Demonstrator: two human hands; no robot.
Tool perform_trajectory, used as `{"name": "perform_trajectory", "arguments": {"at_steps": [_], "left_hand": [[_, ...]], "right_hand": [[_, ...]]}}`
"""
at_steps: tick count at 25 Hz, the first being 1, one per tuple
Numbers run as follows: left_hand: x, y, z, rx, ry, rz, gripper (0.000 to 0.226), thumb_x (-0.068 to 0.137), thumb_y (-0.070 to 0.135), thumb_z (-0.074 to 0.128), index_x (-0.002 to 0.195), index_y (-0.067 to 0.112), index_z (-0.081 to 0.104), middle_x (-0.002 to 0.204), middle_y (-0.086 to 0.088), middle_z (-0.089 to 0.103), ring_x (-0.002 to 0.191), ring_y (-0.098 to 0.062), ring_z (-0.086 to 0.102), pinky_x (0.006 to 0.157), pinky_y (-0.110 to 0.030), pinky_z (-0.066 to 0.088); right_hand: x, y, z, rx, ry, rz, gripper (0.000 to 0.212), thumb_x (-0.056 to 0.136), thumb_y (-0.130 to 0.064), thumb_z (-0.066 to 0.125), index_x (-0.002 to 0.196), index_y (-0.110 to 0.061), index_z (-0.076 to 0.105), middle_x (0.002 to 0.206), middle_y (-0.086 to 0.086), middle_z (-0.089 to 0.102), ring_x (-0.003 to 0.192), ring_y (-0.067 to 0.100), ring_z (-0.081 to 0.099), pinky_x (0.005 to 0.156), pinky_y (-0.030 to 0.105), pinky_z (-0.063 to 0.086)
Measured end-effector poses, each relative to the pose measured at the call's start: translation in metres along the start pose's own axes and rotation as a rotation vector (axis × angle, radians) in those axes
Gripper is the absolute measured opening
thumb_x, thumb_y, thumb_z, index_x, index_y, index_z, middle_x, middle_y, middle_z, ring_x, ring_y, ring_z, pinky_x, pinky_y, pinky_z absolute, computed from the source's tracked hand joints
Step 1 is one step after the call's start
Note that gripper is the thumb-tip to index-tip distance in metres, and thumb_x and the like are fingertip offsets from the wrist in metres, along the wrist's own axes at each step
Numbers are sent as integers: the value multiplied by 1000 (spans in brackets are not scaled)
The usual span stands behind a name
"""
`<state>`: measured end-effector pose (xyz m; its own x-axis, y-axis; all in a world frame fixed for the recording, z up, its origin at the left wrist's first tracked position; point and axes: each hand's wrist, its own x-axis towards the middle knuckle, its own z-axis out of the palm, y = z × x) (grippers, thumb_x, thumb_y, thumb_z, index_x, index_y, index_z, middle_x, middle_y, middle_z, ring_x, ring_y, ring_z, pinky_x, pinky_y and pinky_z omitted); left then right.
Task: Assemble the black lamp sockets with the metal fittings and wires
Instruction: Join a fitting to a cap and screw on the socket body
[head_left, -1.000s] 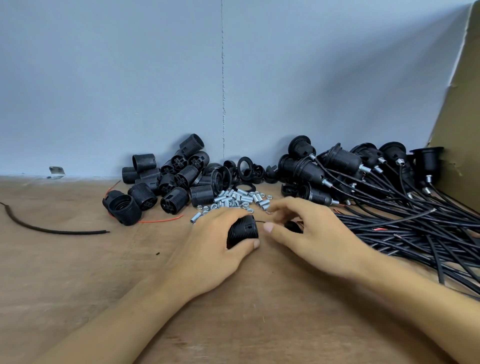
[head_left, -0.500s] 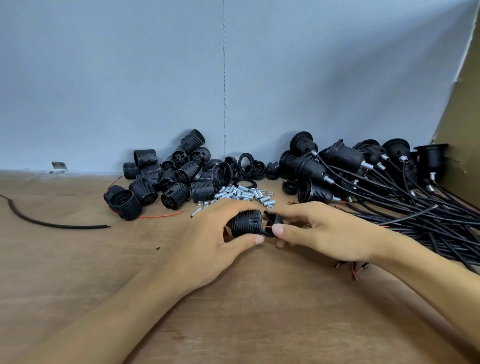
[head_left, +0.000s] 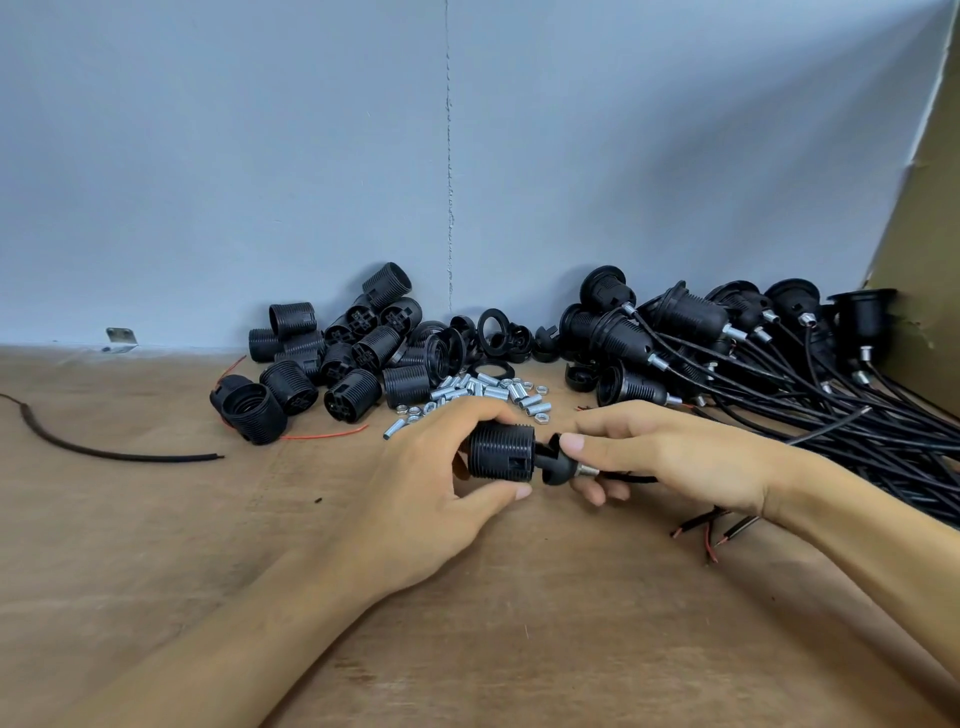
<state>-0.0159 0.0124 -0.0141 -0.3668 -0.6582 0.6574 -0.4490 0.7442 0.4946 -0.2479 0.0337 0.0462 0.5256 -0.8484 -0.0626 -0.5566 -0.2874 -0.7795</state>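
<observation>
- Gripping the threaded socket shell (head_left: 501, 449) low over the wooden bench (head_left: 467, 623), the left hand (head_left: 415, 499) has its thumb beneath and fingers curled over; the shell's long axis runs sideways.
- Right of the shell, at its end, the right hand (head_left: 670, 457) pinches the domed cap (head_left: 556, 465) with its metal nipple (head_left: 586, 472). The wire (head_left: 631, 477) trails off rightward under the palm.
- Cap and shell look lined up, so I'd say the cap needs to go straight leftward, driven by the right hand.
- Behind the shell lie metal fittings (head_left: 483, 392), behind-left are loose shells (head_left: 337, 358), and behind-right are finished sockets (head_left: 727, 353).
</observation>
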Motion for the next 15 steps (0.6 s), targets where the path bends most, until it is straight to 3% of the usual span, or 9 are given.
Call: {"name": "perform_trajectory", "arguments": {"at_steps": [2,5,11,15], "left_hand": [[1,-1,1,20,-1,30,47,76,35,81,114,46,57,111,29,61,105,4,58,86,-3,38],[1,-3,2,27,3,88,46,78,29,81,118,42,61,114,23,61,108,1,59,92,-8,40],[1,-3,0,79,-10,16,47,75,40,77,115,46,54,110,30,58,102,8,56,85,-5,39],[0,-5,0,123,-38,17,52,77,36,81,117,49,50,107,26,56,101,2,56,83,-11,42]], "right_hand": [[0,0,0,-31,12,-6,39,102,-42,48,98,-7,66,73,-3,63,68,15,47,73,22,39],[1,0,3,-42,17,-33,27,99,-43,49,100,-29,72,75,-2,67,68,11,48,72,23,40],[5,6,10,46,126,-84,25,96,-41,58,117,-31,70,79,-3,71,71,1,56,71,14,42],[6,7,11,22,165,-127,29,94,-37,65,122,-38,68,80,-4,70,76,0,60,72,9,41]]}}
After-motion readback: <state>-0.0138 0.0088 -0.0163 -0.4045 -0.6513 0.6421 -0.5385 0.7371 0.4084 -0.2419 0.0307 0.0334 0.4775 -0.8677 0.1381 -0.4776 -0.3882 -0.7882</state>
